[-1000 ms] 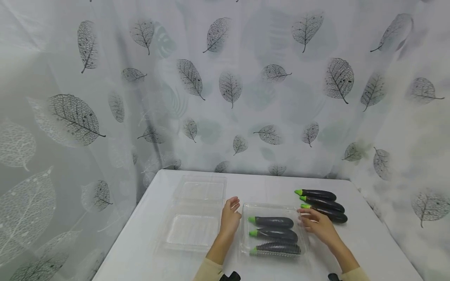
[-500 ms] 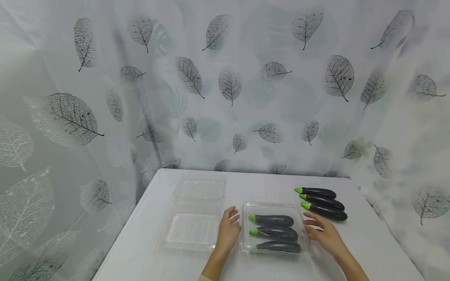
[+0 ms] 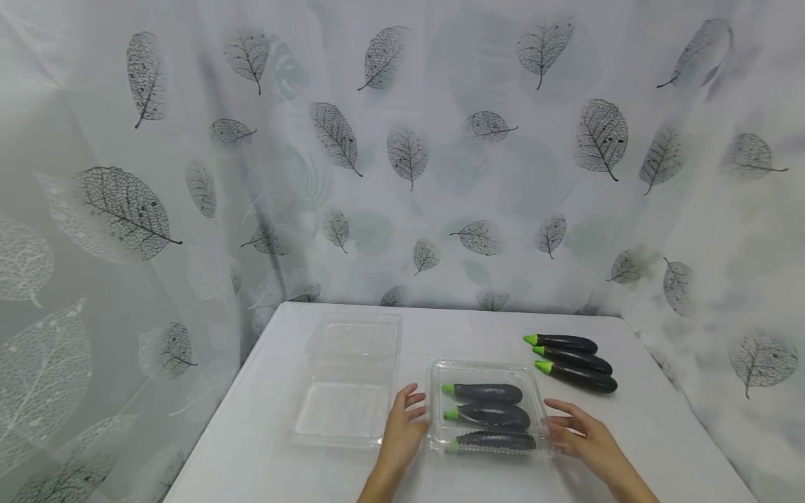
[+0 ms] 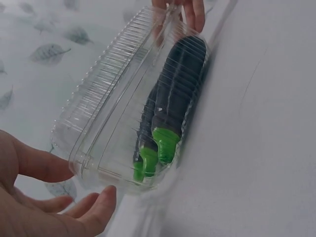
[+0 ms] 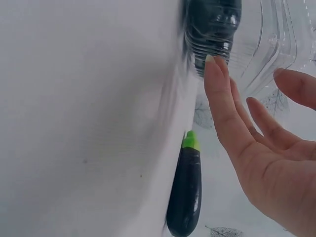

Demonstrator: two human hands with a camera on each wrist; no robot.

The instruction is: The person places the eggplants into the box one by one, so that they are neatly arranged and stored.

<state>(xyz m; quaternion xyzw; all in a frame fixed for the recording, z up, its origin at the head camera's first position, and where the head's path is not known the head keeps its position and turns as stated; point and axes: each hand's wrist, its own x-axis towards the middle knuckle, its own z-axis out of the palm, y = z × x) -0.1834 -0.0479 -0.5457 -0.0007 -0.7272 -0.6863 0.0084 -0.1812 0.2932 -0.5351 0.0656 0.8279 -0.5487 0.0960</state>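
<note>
Fingers [image 4: 101, 210] on the left hand [image 3: 401, 433] are relaxed and slightly bent at the left end of a clear plastic box [image 3: 481, 370], not clamped on anything; can't tell if they're actually touching it. Right hand [image 3: 585, 436] is basically the mirror image: loose, fingers reaching toward the box's right end, nothing grasped.

So the box sits on the white table [image 3: 251, 454] between the two hands. Inside are three boxed eggplants [image 3: 493, 417], stacked up in rows, long axes running left-right, green stem ends all pointing left, dark rounded ends toward the right hand.

Further out, three loose eggplants [image 3: 572, 360] lie behind the right hand, stems also left, bodies slanting a little toward the person. Off to the left is a second clear container [image 3: 346, 412], unfolded, its length running away from the person. Leaf-print curtain [image 3: 377, 188] behind everything.
</note>
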